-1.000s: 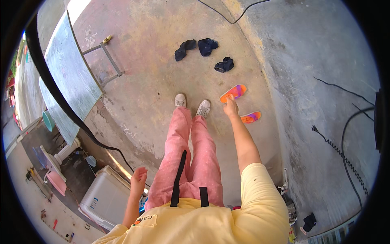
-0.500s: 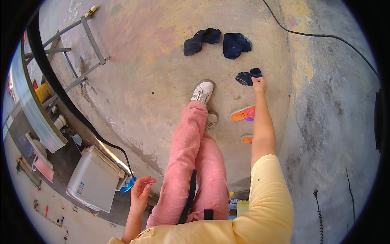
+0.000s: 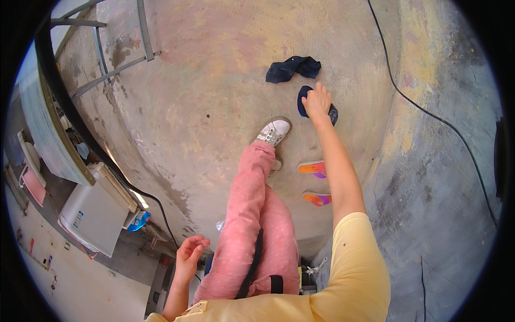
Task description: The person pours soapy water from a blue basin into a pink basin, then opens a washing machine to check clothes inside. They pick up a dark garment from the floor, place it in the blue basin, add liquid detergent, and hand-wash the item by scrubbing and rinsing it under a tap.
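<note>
Out over the concrete floor, my right hand [image 3: 317, 100] is closed on a dark navy cloth piece [image 3: 303, 101], and its fingers hide the middle of the cloth. Dark cloth also shows past the hand's right side; I cannot tell if this is one piece or two together. A second navy cloth piece [image 3: 293, 70], crumpled and bent, lies just beyond. My left hand [image 3: 191, 254] hangs beside my left thigh, its fingers loosely bent and apart, holding nothing.
Orange and purple slippers [image 3: 312, 169] lie beside my right forearm. My white sneaker [image 3: 273, 131] stands left of them. A black cable [image 3: 410, 104] crosses the floor at right. At left are a grey metal frame [image 3: 144, 32] and a white lidded box [image 3: 96, 212].
My right hand has moved forward and left, toward the other navy cloths. Three separate pieces showed before; now one lies apart and the rest is at my hand. The view has shifted.
</note>
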`<state>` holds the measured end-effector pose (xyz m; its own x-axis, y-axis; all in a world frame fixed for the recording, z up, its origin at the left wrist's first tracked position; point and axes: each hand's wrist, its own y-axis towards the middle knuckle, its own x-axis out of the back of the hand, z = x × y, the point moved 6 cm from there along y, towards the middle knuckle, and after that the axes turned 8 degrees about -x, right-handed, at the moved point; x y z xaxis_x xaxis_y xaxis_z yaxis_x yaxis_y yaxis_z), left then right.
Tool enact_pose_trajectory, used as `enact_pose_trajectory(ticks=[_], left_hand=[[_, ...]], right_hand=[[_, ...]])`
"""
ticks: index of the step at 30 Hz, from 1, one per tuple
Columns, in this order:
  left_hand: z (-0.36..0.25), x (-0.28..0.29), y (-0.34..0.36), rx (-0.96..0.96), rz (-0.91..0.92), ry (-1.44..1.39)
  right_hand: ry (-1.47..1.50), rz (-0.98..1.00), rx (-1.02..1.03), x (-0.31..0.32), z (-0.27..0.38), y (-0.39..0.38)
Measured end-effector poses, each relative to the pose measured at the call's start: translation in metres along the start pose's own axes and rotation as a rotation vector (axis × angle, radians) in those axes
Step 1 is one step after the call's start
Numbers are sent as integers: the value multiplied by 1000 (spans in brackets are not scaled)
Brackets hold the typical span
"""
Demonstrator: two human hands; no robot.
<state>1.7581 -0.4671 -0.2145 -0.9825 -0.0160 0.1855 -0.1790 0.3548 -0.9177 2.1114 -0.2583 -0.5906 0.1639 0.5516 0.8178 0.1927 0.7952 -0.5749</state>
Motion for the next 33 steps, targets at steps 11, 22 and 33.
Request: enact_pose_trajectory(ticks=[11,22,33], left_hand=[[51,15,-33,-14,-92,-202],[94,28,-159,-341,-24,-413],[146,87,-313,-713,-445,-335]], right_hand=[[113,-105,272,29,91,22],[456,452,161,135,-22,-224],[15,356,645,245,122,-411]])
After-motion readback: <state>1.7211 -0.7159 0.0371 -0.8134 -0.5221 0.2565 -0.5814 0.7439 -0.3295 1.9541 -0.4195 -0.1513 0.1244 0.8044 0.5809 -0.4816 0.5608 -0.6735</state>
